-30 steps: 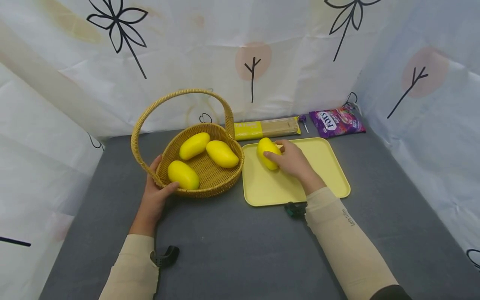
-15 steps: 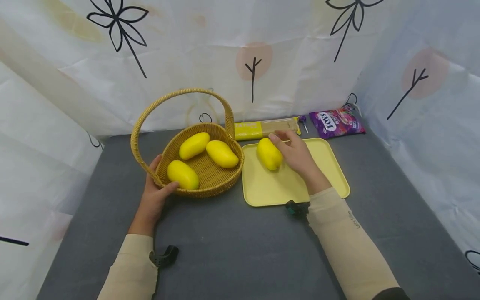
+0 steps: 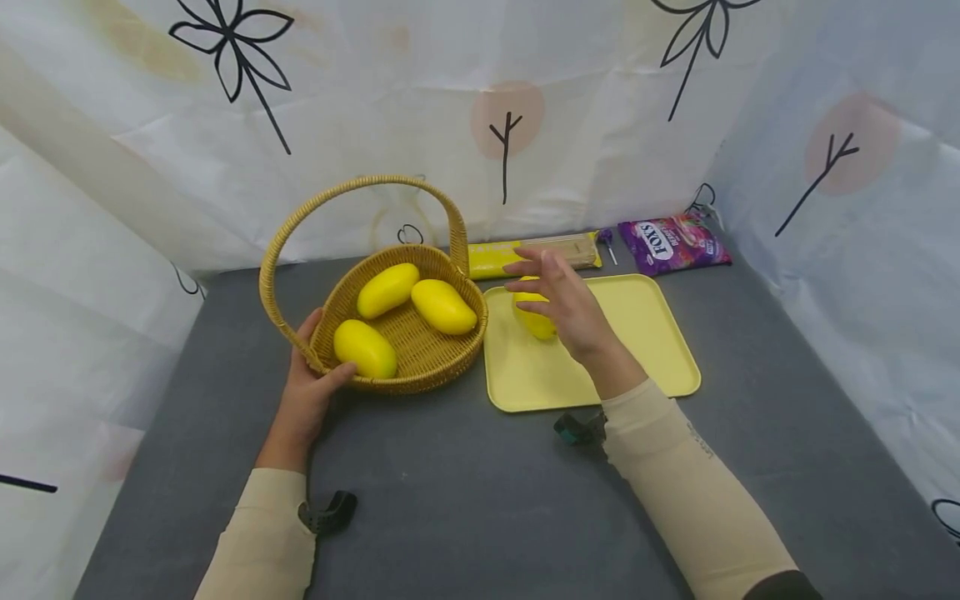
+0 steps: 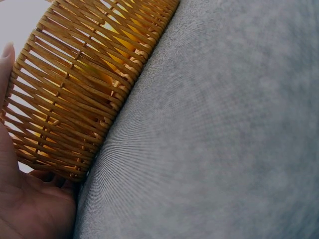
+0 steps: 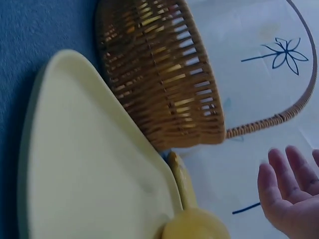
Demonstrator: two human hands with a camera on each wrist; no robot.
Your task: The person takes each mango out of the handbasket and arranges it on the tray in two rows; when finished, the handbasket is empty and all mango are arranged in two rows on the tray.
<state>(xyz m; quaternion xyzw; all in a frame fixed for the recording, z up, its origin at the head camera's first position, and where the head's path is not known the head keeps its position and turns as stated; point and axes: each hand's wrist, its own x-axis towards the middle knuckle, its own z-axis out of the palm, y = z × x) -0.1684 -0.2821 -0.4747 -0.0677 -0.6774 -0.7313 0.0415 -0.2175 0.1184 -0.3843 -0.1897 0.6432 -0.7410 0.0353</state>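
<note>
My left hand [image 3: 306, 400] grips the near left side of a woven wicker basket [image 3: 420, 379], with the thumb over its rim. Three yellow mangoes lie in it: one near mango [image 3: 365, 348], one far mango [image 3: 387, 290] and one on the right [image 3: 444, 307]. In the left wrist view, fingers reach under the wicker wall [image 4: 70, 94]. Another mango [image 3: 537, 323] rests on a pale yellow tray [image 3: 547, 379] to the right. Above it hovers my right hand [image 3: 573, 317], fingers spread and holding nothing; it partly hides that mango. The right wrist view shows these fingers apart from the mango [image 5: 197, 228].
Behind the tray lies a yellow packet of what looks like noodles [image 3: 495, 260], with a purple lollipop [image 3: 606, 242] beside it. A purple FOX'S bag [image 3: 675, 244] is at the back right. The basket's tall handle [image 3: 360, 183] arches upward. Patterned white cloth walls surround the grey tabletop [image 3: 465, 492].
My right hand has let go of the mango on the tray, lifted off it and spread its fingers. My left hand and the basket have stayed in place.
</note>
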